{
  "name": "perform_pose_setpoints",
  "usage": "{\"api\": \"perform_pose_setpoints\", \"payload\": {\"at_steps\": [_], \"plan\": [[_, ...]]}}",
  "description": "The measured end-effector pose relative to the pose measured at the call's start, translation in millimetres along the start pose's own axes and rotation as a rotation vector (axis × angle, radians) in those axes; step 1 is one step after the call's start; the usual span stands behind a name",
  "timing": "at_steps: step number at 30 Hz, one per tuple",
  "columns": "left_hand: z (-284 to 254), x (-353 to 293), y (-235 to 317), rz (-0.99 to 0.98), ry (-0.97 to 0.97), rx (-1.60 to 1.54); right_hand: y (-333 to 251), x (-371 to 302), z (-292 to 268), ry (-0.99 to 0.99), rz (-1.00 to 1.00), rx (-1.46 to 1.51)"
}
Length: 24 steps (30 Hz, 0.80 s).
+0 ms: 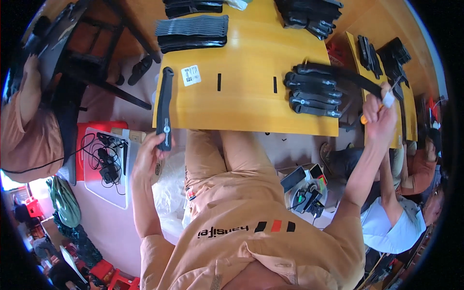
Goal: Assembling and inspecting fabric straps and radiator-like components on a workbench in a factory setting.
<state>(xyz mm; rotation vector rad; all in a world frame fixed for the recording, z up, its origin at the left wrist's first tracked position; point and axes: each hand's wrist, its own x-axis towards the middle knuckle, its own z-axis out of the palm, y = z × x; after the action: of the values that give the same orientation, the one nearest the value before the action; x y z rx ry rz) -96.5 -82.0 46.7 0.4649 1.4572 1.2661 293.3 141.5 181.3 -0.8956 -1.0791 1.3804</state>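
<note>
My left hand [155, 149] pinches the near end of a flat black strap [165, 104], which lies along the left edge of the yellow table. Beyond the table's right edge, my right hand [379, 113] is closed round a thin tool with an orange handle [364, 119] and a metal tip; its exact kind is unclear. A second black strap [350, 76], smeared by motion, runs from this hand leftward over a row of folded black straps [314, 99]. A white piece [388, 99] shows at the right fingers. Whether it belongs to the tool cannot be told.
On the yellow table [241, 108] are a white label [191, 76], two short black marks and stacked black straps [192, 34] at the back. A clear bin of cables [108, 166] stands at left. People sit on both sides; another strap-covered table [382, 72] is at right.
</note>
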Motion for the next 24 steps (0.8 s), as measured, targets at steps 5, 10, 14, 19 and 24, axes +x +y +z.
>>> {"api": "perform_pose_setpoints", "payload": {"at_steps": [5,10,14,19,24], "plan": [[4.1,48.5,-7.1,0.137,0.108,0.275,20.7,-8.6,-4.1,-0.150,-0.202,-0.479],[3.4,59.6,-27.9,0.153,0.268,0.402,27.2,-12.8,-2.3,-0.196,-0.189,-0.571],[10.5,55.7,-34.1,0.220,0.387,0.501,33.6,-15.0,-8.4,-0.183,-0.142,-0.536],[16.2,47.2,-35.1,0.328,0.543,0.703,39.9,-22.9,-9.8,-0.189,-0.106,-0.528],[63.2,-9.4,30.6,0.647,0.246,0.577,41.5,-29.1,-18.8,-0.144,-0.108,-0.483]]}}
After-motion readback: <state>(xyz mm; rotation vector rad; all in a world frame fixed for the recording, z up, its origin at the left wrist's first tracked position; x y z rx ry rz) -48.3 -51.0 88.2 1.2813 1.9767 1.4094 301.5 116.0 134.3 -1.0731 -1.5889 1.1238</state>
